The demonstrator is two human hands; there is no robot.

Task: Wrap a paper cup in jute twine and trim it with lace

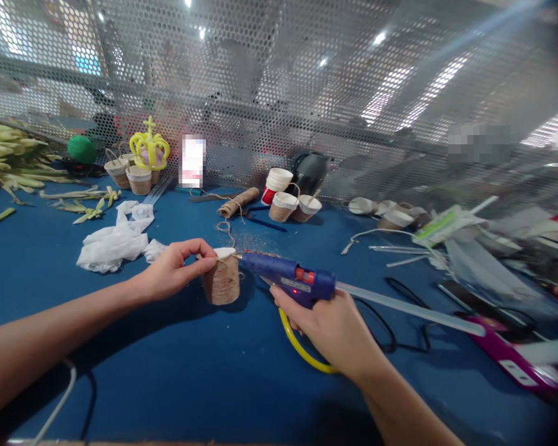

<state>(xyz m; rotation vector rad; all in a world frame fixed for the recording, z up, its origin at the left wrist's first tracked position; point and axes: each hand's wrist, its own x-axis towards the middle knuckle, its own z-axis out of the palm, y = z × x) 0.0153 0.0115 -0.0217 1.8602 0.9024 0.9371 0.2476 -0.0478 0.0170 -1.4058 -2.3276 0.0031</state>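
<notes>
My left hand (181, 269) pinches the upper left rim of a small paper cup (221, 285) wrapped in brown twine. The cup stands slightly tilted over the blue table. In my right hand (328, 325) is a blue glue gun (288, 275), its nozzle at the cup's upper right rim and a small red light lit on its side. A long clear glue stick (404, 306) juts out of its back. Below that hand hangs a yellow loop (300, 350), partly hidden. Loose twine (225, 229) runs from the cup towards a twine roll (239, 202).
White crumpled material (111, 244) lies left of the cup. Wrapped cups (283, 207) and a yellow crown-shaped piece (149, 148) stand at the back, before a perforated metal screen (260, 80). At right are a purple power strip (511, 359) and black cable (390, 334).
</notes>
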